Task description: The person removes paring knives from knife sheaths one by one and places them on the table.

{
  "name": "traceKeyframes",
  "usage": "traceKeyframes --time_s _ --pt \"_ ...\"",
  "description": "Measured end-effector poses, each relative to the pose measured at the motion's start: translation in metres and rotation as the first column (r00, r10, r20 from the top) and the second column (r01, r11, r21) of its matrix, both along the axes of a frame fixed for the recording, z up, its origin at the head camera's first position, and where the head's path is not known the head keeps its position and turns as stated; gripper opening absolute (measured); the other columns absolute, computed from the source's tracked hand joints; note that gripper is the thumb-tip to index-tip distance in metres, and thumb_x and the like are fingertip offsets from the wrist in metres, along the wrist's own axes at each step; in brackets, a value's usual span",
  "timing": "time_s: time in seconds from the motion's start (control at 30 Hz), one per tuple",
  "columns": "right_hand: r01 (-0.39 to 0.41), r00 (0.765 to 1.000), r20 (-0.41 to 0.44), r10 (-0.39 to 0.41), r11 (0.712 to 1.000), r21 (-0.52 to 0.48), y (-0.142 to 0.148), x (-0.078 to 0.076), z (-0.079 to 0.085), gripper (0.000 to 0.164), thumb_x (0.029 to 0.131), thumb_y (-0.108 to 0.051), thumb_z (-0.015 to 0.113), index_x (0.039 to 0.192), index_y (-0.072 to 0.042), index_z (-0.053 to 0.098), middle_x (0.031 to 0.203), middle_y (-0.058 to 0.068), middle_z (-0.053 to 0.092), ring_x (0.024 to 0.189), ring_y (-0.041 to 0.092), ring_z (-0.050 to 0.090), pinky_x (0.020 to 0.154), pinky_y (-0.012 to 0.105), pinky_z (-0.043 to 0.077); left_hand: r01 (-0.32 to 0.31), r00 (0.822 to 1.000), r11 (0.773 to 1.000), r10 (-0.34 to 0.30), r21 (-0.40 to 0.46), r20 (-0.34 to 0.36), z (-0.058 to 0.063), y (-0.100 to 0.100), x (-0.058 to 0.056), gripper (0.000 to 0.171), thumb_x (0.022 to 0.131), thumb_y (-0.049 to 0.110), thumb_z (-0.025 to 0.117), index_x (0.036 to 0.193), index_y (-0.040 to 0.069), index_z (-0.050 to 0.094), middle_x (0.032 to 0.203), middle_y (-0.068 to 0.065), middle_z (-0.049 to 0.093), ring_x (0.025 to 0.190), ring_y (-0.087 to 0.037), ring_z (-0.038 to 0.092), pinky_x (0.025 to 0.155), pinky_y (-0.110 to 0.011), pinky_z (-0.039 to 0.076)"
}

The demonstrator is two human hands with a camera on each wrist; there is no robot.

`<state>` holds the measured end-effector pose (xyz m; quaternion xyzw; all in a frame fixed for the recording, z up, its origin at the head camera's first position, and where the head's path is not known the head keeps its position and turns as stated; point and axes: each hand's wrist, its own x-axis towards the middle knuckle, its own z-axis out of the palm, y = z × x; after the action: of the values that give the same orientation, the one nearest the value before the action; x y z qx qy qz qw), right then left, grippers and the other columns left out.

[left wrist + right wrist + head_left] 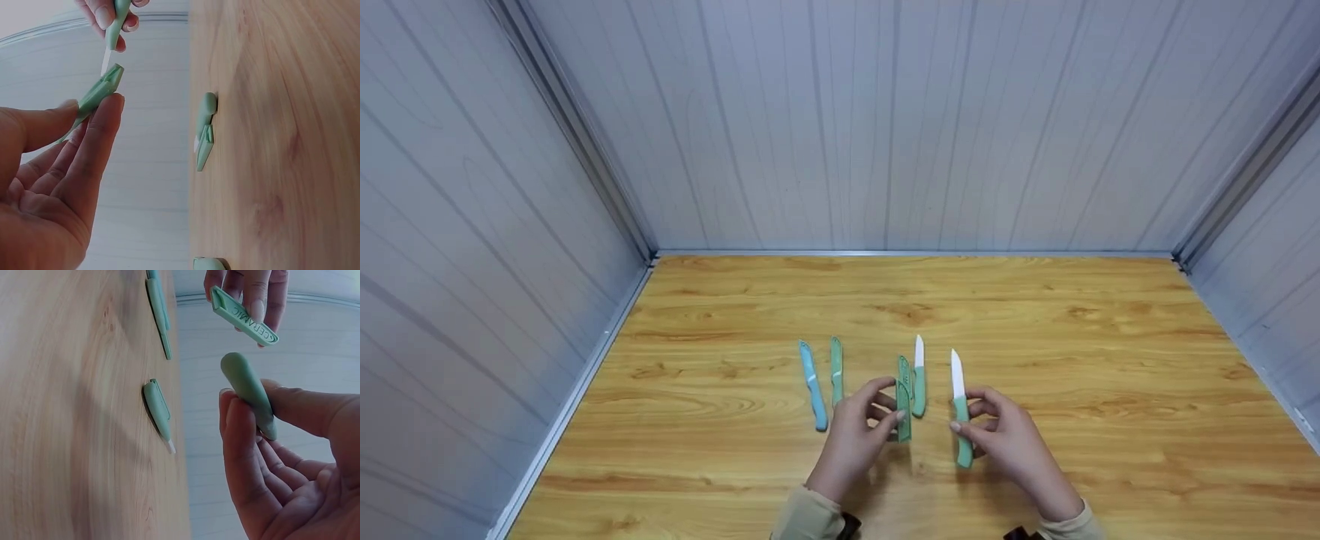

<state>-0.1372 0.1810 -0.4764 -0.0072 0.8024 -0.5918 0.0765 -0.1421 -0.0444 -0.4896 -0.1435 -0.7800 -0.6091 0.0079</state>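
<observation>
- Left of centre, lower half of the frame: blue knife (813, 386), its blade covered, lying on the table (697, 450).
- Immediately right: covered green knife (837, 367), lying nearly parallel; its lower end meets the outline of the left hand (858, 429).
- Lower centre: the left hand pinches the held green sheath (904, 409) between thumb and fingers, raised off the table, square end toward the bottom of the frame.
- Just right of that sheath: bare-bladed green knife (919, 390) on the table. The left wrist view shows a second green sheath (205, 152) just beside it.
- Right of centre: the right hand (1014, 436) pinches the held green knife (963, 435) by its handle, white blade (957, 373) pointing up the frame.
- Step in hand (judged): sheath and knife are handled as separate parts.
- Next move (judged): calls for a firm handle grip, fingers clear of the edge, and alignment of tip and square end if the parts are mated.
</observation>
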Motion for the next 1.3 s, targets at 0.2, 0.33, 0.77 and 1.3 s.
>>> traceKeyframes --time_s 0.2,0.33,0.77,1.3 --pt "-0.009 1.000 0.024 0.010 0.999 -0.034 0.002 -0.001 -0.001 0.049 0.081 -0.005 0.075 0.123 0.007 0.052 0.094 0.014 0.059 0.069 0.026 0.067 0.056 0.039 0.057 0.004 1.000 1.000 -0.004 -0.012 -0.003 -0.002 0.002 -0.001 0.041 0.088 0.002 0.067 0.127 0.004 0.056 0.088 -0.003 0.064 0.074 -0.011 0.064 0.062 -0.024 0.056" --pt "-0.015 0.999 0.033 0.016 0.999 -0.047 0.004 -0.001 -0.001 0.048 0.083 -0.003 0.073 0.124 0.008 0.051 0.096 0.015 0.058 0.071 0.026 0.066 0.058 0.039 0.057 0.019 1.000 1.000 -0.019 0.006 0.012 -0.003 0.004 -0.001 0.042 0.088 0.000 0.067 0.128 0.005 0.056 0.089 -0.003 0.063 0.074 -0.012 0.064 0.063 -0.028 0.057" --pt "-0.049 0.998 0.031 0.050 0.998 -0.035 0.012 -0.005 -0.004 0.047 0.086 0.002 0.067 0.127 0.009 0.047 0.100 0.017 0.057 0.072 0.024 0.065 0.060 0.038 0.057 0.020 0.993 1.000 -0.020 0.004 0.119 -0.006 0.012 -0.007 0.040 0.087 -0.001 0.067 0.126 0.005 0.059 0.088 -0.001 0.062 0.071 -0.014 0.064 0.061 -0.027 0.056" --pt "-0.015 0.998 0.054 0.016 1.000 -0.002 0.022 -0.017 -0.013 0.044 0.088 0.004 0.062 0.128 0.010 0.045 0.098 0.017 0.058 0.077 0.023 0.062 0.061 0.036 0.056 -0.043 0.975 0.996 0.024 0.081 0.222 -0.011 0.028 -0.019 0.027 0.086 0.001 0.069 0.113 0.005 0.067 0.084 -0.003 0.065 0.067 -0.016 0.066 0.058 -0.032 0.057"
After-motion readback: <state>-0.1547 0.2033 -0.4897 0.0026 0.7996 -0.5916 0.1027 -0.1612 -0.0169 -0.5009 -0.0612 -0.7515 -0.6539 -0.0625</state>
